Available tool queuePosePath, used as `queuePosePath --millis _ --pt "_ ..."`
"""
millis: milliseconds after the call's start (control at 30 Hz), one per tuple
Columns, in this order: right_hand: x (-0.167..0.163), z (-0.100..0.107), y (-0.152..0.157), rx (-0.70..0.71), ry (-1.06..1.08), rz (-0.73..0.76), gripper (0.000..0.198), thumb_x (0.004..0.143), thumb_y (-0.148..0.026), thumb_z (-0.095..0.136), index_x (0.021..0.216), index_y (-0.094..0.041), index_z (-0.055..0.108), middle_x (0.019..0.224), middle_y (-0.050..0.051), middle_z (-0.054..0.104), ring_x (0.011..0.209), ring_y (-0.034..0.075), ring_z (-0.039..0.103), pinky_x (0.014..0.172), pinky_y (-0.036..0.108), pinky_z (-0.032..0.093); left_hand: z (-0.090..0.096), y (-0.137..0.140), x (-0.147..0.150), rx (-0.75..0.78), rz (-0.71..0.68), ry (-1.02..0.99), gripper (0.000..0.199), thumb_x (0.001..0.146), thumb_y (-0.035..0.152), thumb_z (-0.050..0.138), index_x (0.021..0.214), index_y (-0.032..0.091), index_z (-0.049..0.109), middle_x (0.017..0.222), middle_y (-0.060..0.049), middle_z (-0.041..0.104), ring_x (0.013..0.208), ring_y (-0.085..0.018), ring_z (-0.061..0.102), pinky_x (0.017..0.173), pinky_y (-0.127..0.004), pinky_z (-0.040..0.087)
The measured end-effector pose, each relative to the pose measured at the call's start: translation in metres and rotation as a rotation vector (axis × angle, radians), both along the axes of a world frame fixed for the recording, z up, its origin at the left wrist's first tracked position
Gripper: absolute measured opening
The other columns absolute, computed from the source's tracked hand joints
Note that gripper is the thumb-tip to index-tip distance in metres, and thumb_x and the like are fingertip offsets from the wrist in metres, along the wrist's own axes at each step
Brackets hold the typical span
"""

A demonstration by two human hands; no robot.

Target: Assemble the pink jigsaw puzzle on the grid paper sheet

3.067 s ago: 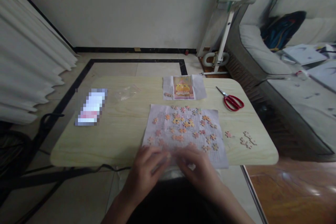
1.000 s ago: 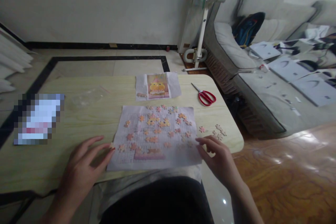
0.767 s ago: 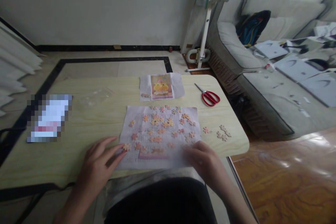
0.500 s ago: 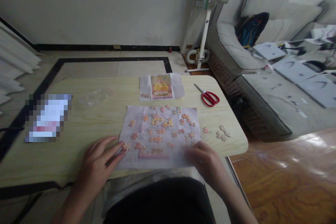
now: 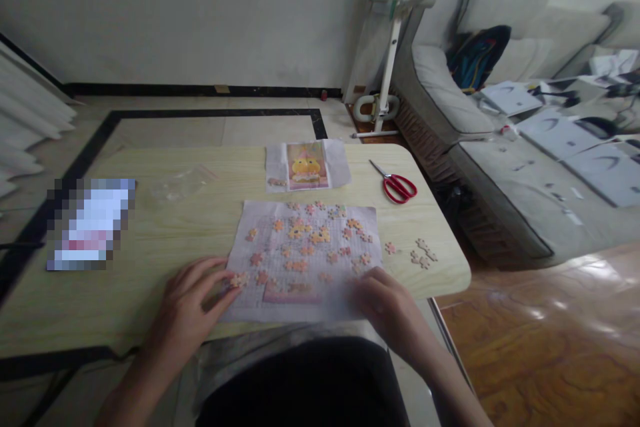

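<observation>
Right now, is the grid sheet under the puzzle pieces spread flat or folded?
Spread flat: the grid sheet lies open on the table, loose puzzle pieces scattered across it, both hands at its near corners.

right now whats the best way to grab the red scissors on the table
Take the red scissors by the looped handles, which lie at the near right end, with the closed blades pointing away to the far left. Come from above on the right side, probably with the right hand, the closer one. They lie flat on the table with bare wood around them, so a thumb and finger grip around the loops should fit.
</observation>
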State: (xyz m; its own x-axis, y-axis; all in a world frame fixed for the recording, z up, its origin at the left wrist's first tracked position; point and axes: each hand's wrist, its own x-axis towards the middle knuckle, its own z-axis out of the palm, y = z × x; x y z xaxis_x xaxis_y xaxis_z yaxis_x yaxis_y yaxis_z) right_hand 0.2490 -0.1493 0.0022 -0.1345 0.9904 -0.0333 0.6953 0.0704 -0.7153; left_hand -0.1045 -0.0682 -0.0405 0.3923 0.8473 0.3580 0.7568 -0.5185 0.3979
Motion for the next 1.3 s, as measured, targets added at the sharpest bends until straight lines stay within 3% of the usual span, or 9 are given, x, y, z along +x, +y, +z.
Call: queuePosePath --millis 200,400,633,867,967,1100,1233,1300 --pt "-0.003 0.002 -0.001 -0.041 0.081 -0.010 0.015 0.090 -0.015 0.053 0.077 -0.019 0.058 0.078 0.002 0.059 0.070 0.014 0.054 0.063 0.027 0.043 0.004 -0.002 0.003 -0.040 0.010 -0.012 0.026 0.092 0.045 0.058 0.100 0.025 0.070 0.095 -0.005 0.068 0.090 -0.024 0.063 0.084 -0.039 0.049" --pt "-0.025 0.014 0.020 -0.044 -0.004 0.121 0.022 0.090 -0.010 0.050 0.102 -0.021 0.066 0.087 0.004 0.062 0.074 0.015 0.057 0.066 0.026 0.043 0.007 0.001 0.004 -0.115 -0.021 0.019 0.032 0.094 0.047 0.054 0.109 0.026 0.072 0.089 -0.004 0.065 0.085 -0.022 0.061 0.078 -0.036 0.050" --pt "-0.036 0.013 0.035 -0.018 -0.208 0.153 0.017 0.087 -0.008 0.055 0.074 -0.018 0.058 0.077 0.001 0.053 0.065 0.012 0.047 0.058 0.024 0.033 0.004 0.003 0.003 -0.177 -0.017 -0.033 0.028 0.092 0.049 0.057 0.097 0.024 0.069 0.091 -0.003 0.062 0.088 -0.020 0.061 0.078 -0.031 0.049" --pt "-0.039 0.006 0.036 0.001 -0.171 0.102 0.019 0.088 -0.009 0.054 0.071 -0.018 0.055 0.081 0.001 0.053 0.066 0.011 0.044 0.057 0.024 0.032 0.002 0.003 0.002 -0.182 -0.065 -0.089 0.025 0.091 0.047 0.059 0.083 0.023 0.062 0.079 0.000 0.064 0.076 -0.017 0.062 0.070 -0.027 0.048" --pt "-0.040 0.006 0.033 0.008 -0.138 0.097 0.017 0.084 -0.007 0.055 0.072 -0.018 0.056 0.083 0.002 0.055 0.067 0.012 0.046 0.058 0.024 0.035 0.006 0.001 0.003 -0.162 -0.022 -0.131 0.029 0.091 0.052 0.058 0.083 0.024 0.063 0.076 0.001 0.066 0.072 -0.017 0.063 0.067 -0.026 0.049" --pt "-0.020 0.012 0.026 -0.039 0.013 0.077 0.016 0.087 -0.011 0.052 0.076 -0.019 0.060 0.074 0.000 0.058 0.064 0.012 0.050 0.058 0.024 0.038 0.009 -0.003 -0.004 -0.232 0.130 -0.154 0.035 0.088 0.058 0.057 0.088 0.023 0.066 0.083 -0.001 0.070 0.073 -0.018 0.066 0.073 -0.026 0.052" --pt "0.023 0.017 0.022 0.017 0.009 -0.189 0.012 0.090 -0.023 0.058 0.098 -0.020 0.066 0.070 -0.001 0.061 0.059 0.013 0.052 0.058 0.025 0.042 0.011 -0.001 -0.018 -0.330 0.246 -0.132 0.040 0.084 0.060 0.058 0.091 0.022 0.068 0.090 -0.004 0.073 0.082 -0.023 0.069 0.082 -0.032 0.053" --pt "0.038 0.018 0.023 0.040 -0.049 -0.226 0.014 0.090 -0.026 0.059 0.100 -0.020 0.068 0.070 0.000 0.062 0.058 0.014 0.053 0.059 0.026 0.043 0.013 0.002 -0.025 -0.368 0.302 -0.119 0.041 0.082 0.060 0.058 0.089 0.021 0.068 0.090 -0.005 0.074 0.082 -0.025 0.070 0.081 -0.034 0.055"
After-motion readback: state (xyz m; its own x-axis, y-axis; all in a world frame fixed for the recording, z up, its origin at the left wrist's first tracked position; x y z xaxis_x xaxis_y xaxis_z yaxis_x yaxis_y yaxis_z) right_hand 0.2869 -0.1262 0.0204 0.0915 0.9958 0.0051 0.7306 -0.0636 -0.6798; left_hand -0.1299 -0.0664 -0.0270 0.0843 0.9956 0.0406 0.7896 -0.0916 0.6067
